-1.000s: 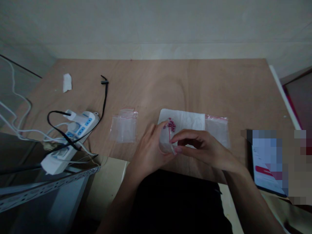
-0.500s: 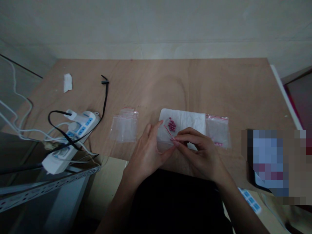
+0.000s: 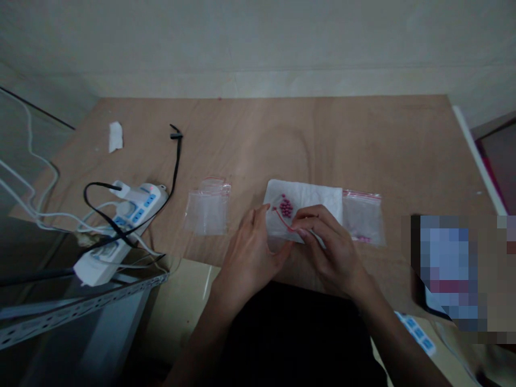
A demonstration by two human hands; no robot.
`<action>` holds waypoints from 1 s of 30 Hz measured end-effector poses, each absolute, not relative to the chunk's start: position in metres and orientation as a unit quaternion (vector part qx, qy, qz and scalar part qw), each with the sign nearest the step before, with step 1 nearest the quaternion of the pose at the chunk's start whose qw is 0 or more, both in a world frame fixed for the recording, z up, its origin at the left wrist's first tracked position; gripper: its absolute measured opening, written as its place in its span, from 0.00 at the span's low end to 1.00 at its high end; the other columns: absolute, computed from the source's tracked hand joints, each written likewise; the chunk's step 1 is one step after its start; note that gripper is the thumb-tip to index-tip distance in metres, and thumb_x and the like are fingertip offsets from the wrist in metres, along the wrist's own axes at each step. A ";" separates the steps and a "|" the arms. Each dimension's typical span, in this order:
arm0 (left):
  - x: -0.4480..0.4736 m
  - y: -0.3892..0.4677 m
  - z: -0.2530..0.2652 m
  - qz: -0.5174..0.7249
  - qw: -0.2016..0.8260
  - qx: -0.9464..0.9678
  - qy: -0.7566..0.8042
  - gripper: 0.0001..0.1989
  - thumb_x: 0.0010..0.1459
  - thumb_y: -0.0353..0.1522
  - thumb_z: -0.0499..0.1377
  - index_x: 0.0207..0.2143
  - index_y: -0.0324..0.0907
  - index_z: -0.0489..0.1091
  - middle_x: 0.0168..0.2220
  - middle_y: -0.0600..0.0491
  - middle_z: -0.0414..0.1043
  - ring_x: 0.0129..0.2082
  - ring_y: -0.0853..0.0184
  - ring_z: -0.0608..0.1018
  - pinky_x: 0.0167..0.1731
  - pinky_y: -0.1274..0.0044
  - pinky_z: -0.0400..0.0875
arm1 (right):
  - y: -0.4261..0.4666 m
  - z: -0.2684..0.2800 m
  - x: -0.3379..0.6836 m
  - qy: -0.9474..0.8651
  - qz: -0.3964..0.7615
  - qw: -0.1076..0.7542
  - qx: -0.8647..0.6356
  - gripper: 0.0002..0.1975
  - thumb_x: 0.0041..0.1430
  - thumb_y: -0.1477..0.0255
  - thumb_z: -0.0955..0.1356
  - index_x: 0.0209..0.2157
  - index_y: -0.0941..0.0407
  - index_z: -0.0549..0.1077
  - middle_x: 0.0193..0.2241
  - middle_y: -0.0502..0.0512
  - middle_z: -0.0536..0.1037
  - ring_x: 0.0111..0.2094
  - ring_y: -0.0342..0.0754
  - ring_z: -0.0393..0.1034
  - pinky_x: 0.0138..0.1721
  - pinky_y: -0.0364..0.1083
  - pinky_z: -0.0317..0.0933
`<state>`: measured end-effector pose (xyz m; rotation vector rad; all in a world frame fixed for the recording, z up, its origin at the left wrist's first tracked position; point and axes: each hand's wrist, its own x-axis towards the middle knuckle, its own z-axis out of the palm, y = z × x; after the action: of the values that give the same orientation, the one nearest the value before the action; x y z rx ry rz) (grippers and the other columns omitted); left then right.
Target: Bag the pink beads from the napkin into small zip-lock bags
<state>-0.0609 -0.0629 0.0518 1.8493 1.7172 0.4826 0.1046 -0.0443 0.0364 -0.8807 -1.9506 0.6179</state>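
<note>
A small clear zip-lock bag [image 3: 278, 229] with a red edge is held between my hands. My left hand [image 3: 248, 255] grips it at the side, thumb and index finger curved around it. The fingertips of my right hand [image 3: 332, 248] pinch the right end of the red edge. Just beyond the bag, a cluster of small dark pink beads [image 3: 286, 208] lies on a folded white tissue [image 3: 318, 194]. Part of the tissue is hidden under my right hand. What lies inside the held bag cannot be made out.
Flat clear zip-lock bags [image 3: 208, 210] lie to the left. Another bag [image 3: 366, 215] with pink beads at its bottom is at the right. A white power strip [image 3: 133, 215] with tangled cables is far left. A paper scrap [image 3: 115, 137] lies behind; a blurred-out phone-like object [image 3: 415, 258] sits right.
My right fingers have shifted slightly along the red edge, which now shows more of its length and bends in a curve. The whole view has moved a little.
</note>
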 end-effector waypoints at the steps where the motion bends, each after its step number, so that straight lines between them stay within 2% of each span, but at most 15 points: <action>1: -0.061 -0.062 0.051 0.173 0.300 0.689 0.636 0.29 0.54 0.36 0.63 0.56 0.41 0.59 0.53 0.41 0.69 0.54 0.52 0.74 0.51 0.59 0.72 | -0.043 0.039 0.105 -0.791 0.266 0.440 -0.332 0.09 0.63 0.82 0.63 0.40 0.55 0.72 0.39 0.57 0.75 0.43 0.48 0.71 0.44 0.48 0.68; 5: -0.063 -0.062 0.050 0.180 0.361 0.695 0.594 0.24 0.55 0.38 0.63 0.53 0.43 0.63 0.54 0.44 0.71 0.55 0.54 0.74 0.54 0.60 0.70 | -0.040 0.049 0.105 -0.775 0.372 0.431 -0.274 0.07 0.63 0.80 0.64 0.38 0.55 0.72 0.35 0.53 0.77 0.42 0.47 0.71 0.47 0.50 0.66; 8: -0.068 -0.063 0.051 0.199 0.384 0.697 0.572 0.25 0.55 0.37 0.62 0.54 0.43 0.62 0.55 0.44 0.71 0.55 0.55 0.75 0.54 0.61 0.70 | -0.039 0.051 0.107 -0.738 0.437 0.413 -0.306 0.07 0.65 0.76 0.64 0.36 0.54 0.74 0.32 0.52 0.76 0.38 0.46 0.72 0.41 0.48 0.67; 11: -0.072 -0.064 0.054 0.210 0.417 0.698 0.543 0.24 0.54 0.35 0.62 0.54 0.44 0.63 0.53 0.44 0.73 0.53 0.55 0.76 0.52 0.60 0.71 | -0.038 0.049 0.111 -0.707 0.494 0.398 -0.312 0.05 0.64 0.71 0.67 0.38 0.52 0.76 0.33 0.51 0.77 0.37 0.45 0.72 0.39 0.47 0.67; 15: -0.075 -0.062 0.058 0.226 0.481 0.687 0.496 0.22 0.53 0.33 0.64 0.50 0.44 0.65 0.49 0.47 0.75 0.49 0.58 0.78 0.49 0.63 0.73 | -0.036 0.050 0.114 -0.716 0.511 0.394 -0.266 0.07 0.57 0.65 0.72 0.37 0.51 0.78 0.34 0.51 0.79 0.39 0.47 0.73 0.42 0.49 0.68; 18: -0.074 -0.062 0.060 0.210 0.501 0.684 0.487 0.19 0.54 0.32 0.63 0.49 0.45 0.66 0.47 0.49 0.76 0.46 0.59 0.79 0.47 0.64 0.74 | -0.037 0.052 0.114 -0.726 0.497 0.396 -0.261 0.04 0.59 0.69 0.71 0.36 0.50 0.79 0.33 0.51 0.81 0.39 0.47 0.73 0.41 0.50 0.68; 21: -0.074 -0.066 0.059 0.210 0.457 0.696 0.512 0.23 0.57 0.34 0.62 0.54 0.44 0.61 0.51 0.47 0.73 0.50 0.59 0.77 0.50 0.63 0.73 | -0.040 0.051 0.113 -0.712 0.471 0.421 -0.307 0.07 0.61 0.75 0.69 0.37 0.50 0.80 0.29 0.50 0.80 0.35 0.46 0.72 0.36 0.48 0.67; 23: -0.073 -0.069 0.059 0.247 0.384 0.710 0.536 0.28 0.57 0.35 0.62 0.58 0.44 0.57 0.54 0.45 0.70 0.53 0.59 0.75 0.52 0.63 0.72 | -0.042 0.050 0.112 -0.706 0.429 0.433 -0.360 0.08 0.59 0.76 0.70 0.37 0.50 0.80 0.29 0.49 0.80 0.33 0.45 0.71 0.33 0.46 0.67; 25: -0.073 -0.071 0.061 0.300 0.284 0.721 0.557 0.28 0.56 0.35 0.64 0.57 0.43 0.58 0.53 0.44 0.70 0.53 0.60 0.74 0.52 0.64 0.72 | -0.044 0.051 0.110 -0.708 0.382 0.432 -0.407 0.07 0.59 0.76 0.70 0.37 0.50 0.80 0.30 0.50 0.81 0.32 0.46 0.72 0.33 0.46 0.67; 28: -0.071 -0.072 0.063 0.362 0.172 0.744 0.535 0.13 0.58 0.31 0.63 0.45 0.43 0.66 0.44 0.49 0.76 0.47 0.63 0.78 0.49 0.67 0.73 | -0.045 0.055 0.108 -0.708 0.338 0.431 -0.446 0.06 0.59 0.75 0.70 0.36 0.51 0.79 0.31 0.51 0.81 0.32 0.46 0.72 0.33 0.47 0.67; 30: -0.070 -0.072 0.064 0.377 0.158 0.761 0.503 0.04 0.61 0.28 0.61 0.38 0.44 0.68 0.37 0.54 0.78 0.39 0.67 0.80 0.43 0.70 0.75 | -0.045 0.058 0.107 -0.704 0.332 0.440 -0.448 0.06 0.59 0.75 0.70 0.34 0.51 0.79 0.30 0.51 0.81 0.32 0.46 0.72 0.33 0.47 0.67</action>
<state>-0.0703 -0.0719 0.0637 2.1769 1.4381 1.0788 0.1074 -0.0451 0.0578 -1.1135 -1.7491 0.8239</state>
